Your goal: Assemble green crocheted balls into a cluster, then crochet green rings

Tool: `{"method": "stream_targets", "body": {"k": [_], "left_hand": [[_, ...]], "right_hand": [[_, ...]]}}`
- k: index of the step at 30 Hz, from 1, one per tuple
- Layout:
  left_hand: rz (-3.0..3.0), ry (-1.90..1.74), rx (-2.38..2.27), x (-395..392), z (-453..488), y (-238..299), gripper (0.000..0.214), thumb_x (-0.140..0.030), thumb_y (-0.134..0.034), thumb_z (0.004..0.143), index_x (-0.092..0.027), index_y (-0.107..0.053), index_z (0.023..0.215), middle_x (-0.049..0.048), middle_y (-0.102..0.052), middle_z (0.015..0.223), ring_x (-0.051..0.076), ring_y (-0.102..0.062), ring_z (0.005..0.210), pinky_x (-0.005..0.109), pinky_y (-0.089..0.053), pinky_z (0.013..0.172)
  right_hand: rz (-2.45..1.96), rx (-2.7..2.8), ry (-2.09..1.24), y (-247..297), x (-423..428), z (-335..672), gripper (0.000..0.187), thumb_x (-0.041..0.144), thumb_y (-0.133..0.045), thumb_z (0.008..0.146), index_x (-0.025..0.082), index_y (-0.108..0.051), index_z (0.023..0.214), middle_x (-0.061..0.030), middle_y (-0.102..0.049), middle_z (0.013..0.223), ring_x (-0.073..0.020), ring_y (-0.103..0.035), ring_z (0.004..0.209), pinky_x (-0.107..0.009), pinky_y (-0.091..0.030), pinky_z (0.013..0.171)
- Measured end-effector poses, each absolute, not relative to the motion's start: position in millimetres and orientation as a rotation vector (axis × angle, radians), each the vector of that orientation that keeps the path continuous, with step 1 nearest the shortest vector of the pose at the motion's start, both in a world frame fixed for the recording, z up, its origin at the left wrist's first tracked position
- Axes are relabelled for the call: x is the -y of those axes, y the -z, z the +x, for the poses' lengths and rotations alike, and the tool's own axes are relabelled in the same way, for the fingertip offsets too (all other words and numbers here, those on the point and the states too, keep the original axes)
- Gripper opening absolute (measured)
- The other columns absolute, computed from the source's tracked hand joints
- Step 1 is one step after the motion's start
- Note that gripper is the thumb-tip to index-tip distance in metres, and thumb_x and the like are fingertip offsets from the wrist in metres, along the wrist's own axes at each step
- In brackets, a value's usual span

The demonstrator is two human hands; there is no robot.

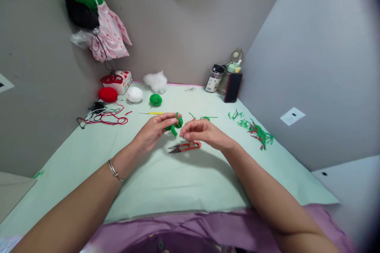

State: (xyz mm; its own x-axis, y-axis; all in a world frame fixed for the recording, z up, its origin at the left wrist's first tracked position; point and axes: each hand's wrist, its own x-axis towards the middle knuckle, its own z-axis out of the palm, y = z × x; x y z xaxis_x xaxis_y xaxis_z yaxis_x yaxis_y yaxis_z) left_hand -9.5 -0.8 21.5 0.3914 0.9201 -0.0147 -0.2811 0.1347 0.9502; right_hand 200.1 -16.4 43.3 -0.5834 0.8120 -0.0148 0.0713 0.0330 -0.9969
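My left hand (156, 128) pinches a small green crocheted piece (178, 122) above the middle of the table. A short green strip hangs from the piece below my fingers. Just to its right, my right hand (204, 132) is closed, thumb against fingertips; a speck of green shows there, too small to name. Under the right hand lies a pair of orange-handled thread snips (185, 147), blades pointing left. Beyond my left hand rests a yellow-handled crochet hook (152, 113). Another bit of green yarn (205, 118) sits behind my right hand.
Red (108, 94), white (134, 94) and green yarn balls (155, 100) stand at the back left, near tangled yarn (108, 116) and white stuffing (156, 82). Yarn scraps (257, 132) lie at right. A phone (233, 88) leans by a pen holder (214, 78). Walls enclose the table.
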Motion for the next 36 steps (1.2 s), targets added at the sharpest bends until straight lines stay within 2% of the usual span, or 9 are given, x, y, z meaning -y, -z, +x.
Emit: {"method": "stream_targets", "body": {"k": [3, 7, 10, 13, 17, 24, 29, 33, 36], "left_hand": [[1.058, -1.005, -0.755, 1, -10, -22, 0.021, -0.032, -0.079, 0.076, -0.021, -0.077, 0.094, 0.004, -0.072, 0.103, 0.016, -0.06, 0.093, 0.03, -0.041, 0.09], [1.079, -0.952, -0.769, 5, -7, -23, 0.02, -0.032, -0.077, 0.077, -0.021, -0.077, 0.093, 0.0042, -0.072, 0.099, 0.017, -0.061, 0.093, 0.029, -0.042, 0.087], [1.11, -0.902, -0.772, 9, -4, -25, 0.019, -0.032, -0.074, 0.078, -0.02, -0.076, 0.093, 0.0044, -0.071, 0.093, 0.017, -0.061, 0.09, 0.03, -0.043, 0.085], [1.104, -0.9, -0.76, 10, -2, -25, 0.018, -0.032, -0.073, 0.078, -0.019, -0.074, 0.09, 0.0022, -0.07, 0.087, 0.016, -0.061, 0.084, 0.03, -0.043, 0.083], [1.145, -0.893, -0.735, 7, -2, -20, 0.021, -0.036, -0.074, 0.078, -0.018, -0.071, 0.088, 0.0017, -0.069, 0.086, 0.015, -0.061, 0.081, 0.031, -0.043, 0.083], [1.432, -1.06, -0.966, 3, -2, -12, 0.025, -0.029, -0.076, 0.072, -0.02, -0.061, 0.09, -0.0009, -0.063, 0.085, 0.015, -0.06, 0.08, 0.03, -0.045, 0.079], [1.582, -0.933, -0.994, 5, 0, -14, 0.015, -0.03, -0.072, 0.073, -0.019, -0.064, 0.081, 0.0002, -0.065, 0.081, 0.017, -0.059, 0.076, 0.032, -0.045, 0.076], [1.532, -0.757, -0.853, 3, -3, -12, 0.021, -0.034, -0.071, 0.076, -0.018, -0.073, 0.089, 0.0055, -0.073, 0.093, 0.022, -0.064, 0.089, 0.037, -0.045, 0.086], [1.455, -0.723, -0.764, 1, -6, -9, 0.023, -0.035, -0.071, 0.078, -0.021, -0.076, 0.096, 0.0066, -0.075, 0.104, 0.024, -0.065, 0.099, 0.041, -0.043, 0.097]], "right_hand": [[-0.845, 1.725, -1.662, -43, 16, 202, 0.018, 0.031, -0.076, 0.078, 0.016, -0.071, 0.087, 0.0006, -0.064, 0.073, -0.0083, -0.055, 0.059, -0.023, -0.045, 0.056], [-0.879, 1.499, -1.407, -40, 10, 201, 0.017, 0.028, -0.077, 0.076, 0.017, -0.065, 0.08, 0.0036, -0.059, 0.069, -0.0067, -0.052, 0.056, -0.022, -0.042, 0.057], [-0.959, 1.482, -1.29, -37, 7, 197, 0.022, 0.03, -0.077, 0.074, 0.017, -0.067, 0.088, 0.0041, -0.059, 0.067, -0.0073, -0.05, 0.055, -0.023, -0.04, 0.055], [-1.02, 1.573, -1.227, -33, 10, 190, 0.029, 0.033, -0.075, 0.074, 0.016, -0.069, 0.096, 0.0027, -0.061, 0.067, -0.0091, -0.051, 0.058, -0.025, -0.042, 0.058], [-1.065, 1.657, -1.181, -30, 12, 185, 0.02, 0.032, -0.071, 0.076, 0.015, -0.069, 0.084, -0.0019, -0.068, 0.074, -0.0122, -0.058, 0.067, -0.027, -0.045, 0.065], [-1.186, 1.679, -1.113, -34, 7, 201, 0.022, 0.036, -0.067, 0.08, 0.014, -0.069, 0.083, 0.0001, -0.063, 0.067, -0.0089, -0.046, 0.056, -0.025, -0.035, 0.053], [-1.252, 1.751, -1.032, -37, 6, 205, 0.023, 0.035, -0.064, 0.082, 0.014, -0.07, 0.084, -0.0012, -0.064, 0.07, -0.0101, -0.048, 0.059, -0.026, -0.036, 0.057], [-1.279, 1.776, -0.978, -37, 5, 207, 0.021, 0.032, -0.062, 0.081, 0.013, -0.071, 0.083, -0.0027, -0.067, 0.072, -0.0116, -0.052, 0.062, -0.027, -0.038, 0.06], [-1.288, 1.807, -0.969, -36, 4, 207, 0.019, 0.03, -0.062, 0.081, 0.014, -0.072, 0.08, -0.0005, -0.064, 0.067, -0.0102, -0.046, 0.058, -0.026, -0.035, 0.057]]}}
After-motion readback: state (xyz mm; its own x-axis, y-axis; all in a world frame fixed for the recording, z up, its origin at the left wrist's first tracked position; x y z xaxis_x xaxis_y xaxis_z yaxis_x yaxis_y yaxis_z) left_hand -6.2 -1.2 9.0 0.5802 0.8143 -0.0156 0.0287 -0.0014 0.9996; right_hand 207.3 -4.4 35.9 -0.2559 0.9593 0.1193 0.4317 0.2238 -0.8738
